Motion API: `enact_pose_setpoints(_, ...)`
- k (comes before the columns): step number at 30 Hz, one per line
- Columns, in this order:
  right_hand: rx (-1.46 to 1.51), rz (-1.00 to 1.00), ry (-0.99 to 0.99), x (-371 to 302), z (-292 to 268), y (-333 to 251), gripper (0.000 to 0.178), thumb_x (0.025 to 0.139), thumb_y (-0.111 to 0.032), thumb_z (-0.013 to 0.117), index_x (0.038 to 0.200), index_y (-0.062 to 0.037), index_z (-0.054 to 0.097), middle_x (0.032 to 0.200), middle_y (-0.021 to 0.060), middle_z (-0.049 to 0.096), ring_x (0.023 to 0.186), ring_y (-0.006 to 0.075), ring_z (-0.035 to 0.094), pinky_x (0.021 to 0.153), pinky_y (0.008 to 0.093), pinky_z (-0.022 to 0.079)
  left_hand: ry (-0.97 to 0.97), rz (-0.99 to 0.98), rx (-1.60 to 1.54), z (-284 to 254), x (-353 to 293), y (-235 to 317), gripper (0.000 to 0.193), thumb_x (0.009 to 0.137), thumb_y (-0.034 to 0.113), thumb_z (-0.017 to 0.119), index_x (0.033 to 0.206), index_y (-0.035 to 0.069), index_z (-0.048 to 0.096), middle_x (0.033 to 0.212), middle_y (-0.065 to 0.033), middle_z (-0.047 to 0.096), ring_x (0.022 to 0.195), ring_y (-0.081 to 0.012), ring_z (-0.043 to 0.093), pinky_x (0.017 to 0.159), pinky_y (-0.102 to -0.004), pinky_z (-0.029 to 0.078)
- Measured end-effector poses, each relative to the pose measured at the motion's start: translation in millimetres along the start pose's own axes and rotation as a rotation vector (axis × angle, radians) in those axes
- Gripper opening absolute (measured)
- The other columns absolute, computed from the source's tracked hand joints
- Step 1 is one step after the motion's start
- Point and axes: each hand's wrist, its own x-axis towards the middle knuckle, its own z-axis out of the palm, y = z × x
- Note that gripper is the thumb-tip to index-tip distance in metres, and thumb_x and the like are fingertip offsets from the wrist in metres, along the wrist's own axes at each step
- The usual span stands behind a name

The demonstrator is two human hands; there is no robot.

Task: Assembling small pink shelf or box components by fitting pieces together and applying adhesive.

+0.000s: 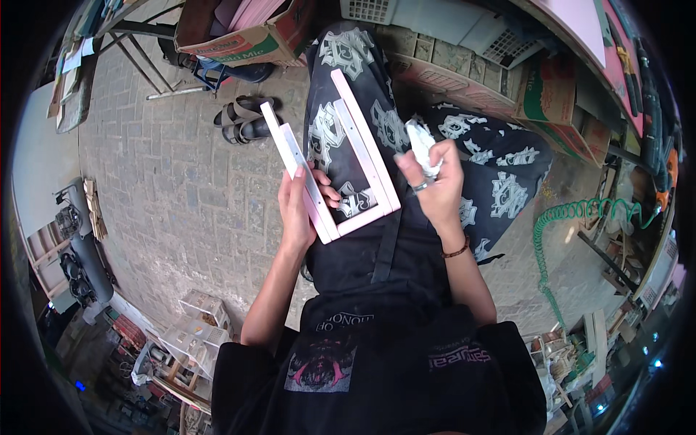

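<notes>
My left hand (pixel 296 209) is wrapped round one long side of a pale pink U-shaped frame (pixel 365 218), its fingers reaching through to the inside. The frame rests tilted over my lap, its open end pointing away from me and its joined end toward my waist. Small dark holes or screw heads dot its bars. To the right of the frame, my right hand (pixel 444 185) grips a crumpled white wad (pixel 420 145), cloth or paper, I cannot tell which. It is held apart from the frame. A ring and a brown bracelet show on that hand and wrist.
Dark sandals (pixel 241 120) lie on the brick-paved floor (pixel 174 167). Cardboard boxes (pixel 243 47) and plastic crates (pixel 449 80) stand ahead. A coiled green air hose (pixel 540 254) hangs at the right. A tank-like cylinder (pixel 88 272) and cluttered shelving line the left.
</notes>
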Motion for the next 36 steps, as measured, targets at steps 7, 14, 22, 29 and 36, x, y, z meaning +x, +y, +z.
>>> enact_pose_setpoints(7, 0.786, 0.302, -0.118, 28, -1, 0, 0.036, 0.100, -0.023, 0.047, 0.125, 0.0023, 0.046, 0.092, 0.0164, 0.064, 0.072, 0.0210, 0.062, 0.065, 0.0314, 0.047, 0.023, -0.010, -0.003, 5, 8, 7, 0.034, 0.104, 0.031, 0.046, 0.110, -0.002, 0.050, 0.085, -0.0122, 0.058, 0.069, -0.0208, 0.066, 0.055, -0.0317, 0.058)
enact_pose_setpoints(14, 0.786, 0.373, -0.242, 44, 8, -1, 0.031, 0.094, -0.013, 0.053, 0.122, -0.0030, 0.045, 0.092, 0.0141, 0.059, 0.068, 0.0182, 0.057, 0.058, 0.0289, 0.046, 0.043, 0.137, 0.162, -4, 30, 8, 0.029, 0.103, 0.029, 0.052, 0.108, 0.001, 0.057, 0.071, -0.0044, 0.057, 0.060, -0.0164, 0.066, 0.050, -0.0302, 0.056)
enact_pose_setpoints(22, 0.636, 0.365, 0.036, 56, 28, 14, 0.024, 0.098, -0.023, 0.063, 0.110, -0.0062, 0.049, 0.072, 0.0048, 0.057, 0.060, 0.0080, 0.053, 0.051, 0.0214, 0.039, 0.050, 0.201, 0.397, 8, 52, 3, 0.026, 0.106, 0.028, 0.048, 0.105, 0.004, 0.060, 0.081, 0.0074, 0.049, 0.072, -0.0014, 0.039, 0.062, -0.0200, 0.031)
enact_pose_setpoints(29, 0.514, 0.363, 0.072, 58, 30, 19, 0.026, 0.097, -0.023, 0.066, 0.089, -0.0066, 0.048, 0.064, 0.0019, 0.056, 0.054, 0.0062, 0.052, 0.042, 0.0196, 0.034, 0.025, 0.256, 0.448, 4, 56, -2, 0.031, 0.105, 0.028, 0.049, 0.120, 0.002, 0.054, 0.089, 0.0017, 0.052, 0.076, -0.0047, 0.042, 0.065, -0.0227, 0.035)
enact_pose_setpoints(36, 0.370, 0.384, 0.019, 71, 26, 22, 0.027, 0.097, -0.028, 0.065, 0.093, -0.0054, 0.051, 0.060, -0.0011, 0.051, 0.047, 0.0025, 0.045, 0.040, 0.0196, 0.032, 0.256, 0.953, 1.267, 41, 53, 24, 0.050, 0.094, 0.025, 0.062, 0.135, 0.000, 0.046, 0.123, -0.0178, 0.052, 0.118, -0.0318, 0.048, 0.102, -0.0453, 0.035)
